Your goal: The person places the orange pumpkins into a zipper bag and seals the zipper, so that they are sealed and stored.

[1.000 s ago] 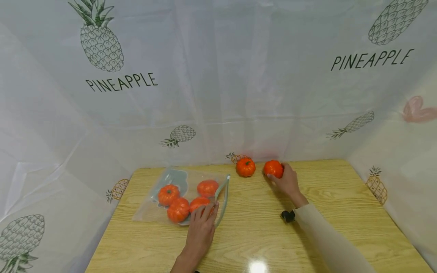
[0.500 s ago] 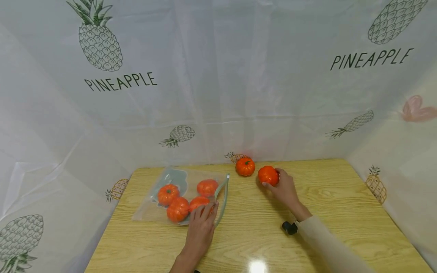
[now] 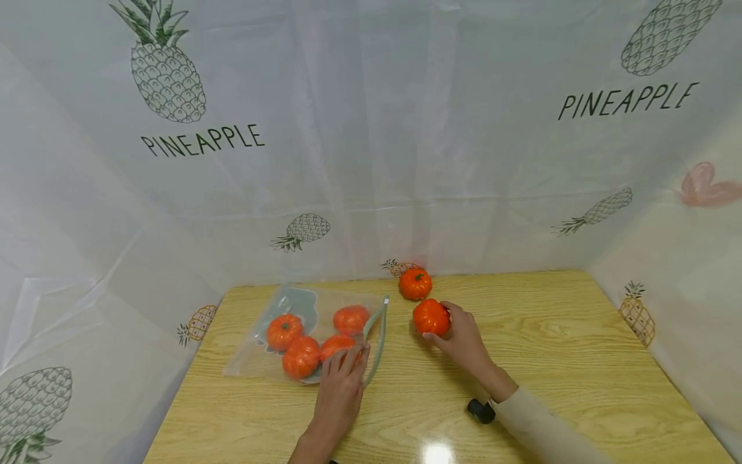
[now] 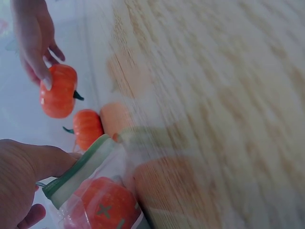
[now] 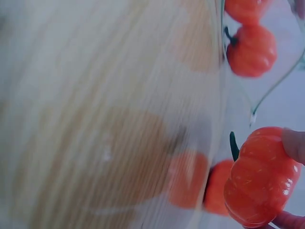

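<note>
In the head view, my right hand [image 3: 464,338] grips a small orange toy pumpkin [image 3: 431,317] by its side. The right wrist view shows this pumpkin [image 5: 262,176] with its green stem, lifted off the table. My left hand [image 3: 341,386] holds the open edge of a clear zip bag [image 3: 246,361] lying on the left. Its thumb and fingers pinch the green zip strip [image 4: 76,167] in the left wrist view. Several orange pumpkins lie inside the bag, one [image 3: 337,347] partly hidden by my left hand. Behind the held pumpkin, another loose pumpkin [image 3: 415,283] sits on the table.
The wooden table [image 3: 568,361] ends at a white curtain [image 3: 371,161] printed with pineapples, which rises behind and on both sides. The loose pumpkin stands close to the back curtain. A black wrist camera [image 3: 480,411] sits by the right sleeve.
My right hand has carried the pumpkin left and nearer to me, from the back of the table toward the bag's mouth. My left hand and the bag have stayed put.
</note>
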`<control>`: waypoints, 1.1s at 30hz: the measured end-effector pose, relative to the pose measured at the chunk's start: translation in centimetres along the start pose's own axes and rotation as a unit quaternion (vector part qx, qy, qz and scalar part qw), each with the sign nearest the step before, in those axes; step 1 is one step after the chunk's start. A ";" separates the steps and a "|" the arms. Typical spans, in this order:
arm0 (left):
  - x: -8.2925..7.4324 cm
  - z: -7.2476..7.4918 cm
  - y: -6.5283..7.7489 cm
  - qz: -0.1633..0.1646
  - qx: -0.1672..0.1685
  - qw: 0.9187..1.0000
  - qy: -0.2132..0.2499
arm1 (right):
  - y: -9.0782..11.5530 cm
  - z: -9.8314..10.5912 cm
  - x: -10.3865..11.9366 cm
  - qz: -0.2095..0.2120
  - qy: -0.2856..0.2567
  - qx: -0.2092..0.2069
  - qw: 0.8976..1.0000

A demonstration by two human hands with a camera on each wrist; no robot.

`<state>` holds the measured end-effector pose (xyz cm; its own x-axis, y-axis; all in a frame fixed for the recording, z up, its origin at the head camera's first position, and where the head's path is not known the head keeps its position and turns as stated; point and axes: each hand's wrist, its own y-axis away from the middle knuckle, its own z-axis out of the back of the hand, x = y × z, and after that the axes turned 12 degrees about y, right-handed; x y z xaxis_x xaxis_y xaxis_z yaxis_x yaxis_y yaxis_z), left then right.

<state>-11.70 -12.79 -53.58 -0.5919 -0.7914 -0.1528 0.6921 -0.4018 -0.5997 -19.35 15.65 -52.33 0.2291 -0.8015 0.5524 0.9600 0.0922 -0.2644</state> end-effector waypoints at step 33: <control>0.1 0.0 -0.1 0.012 0.001 1.000 0.021 | 0.5 -6.0 7.0 0.071 -0.019 0.019 0.997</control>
<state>-11.83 -12.85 -53.51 -0.5918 -0.7809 -0.1997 0.7069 -0.3838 -0.5942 -18.22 6.51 -53.37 0.3681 -0.7564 0.5407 0.9228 0.2261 -0.3120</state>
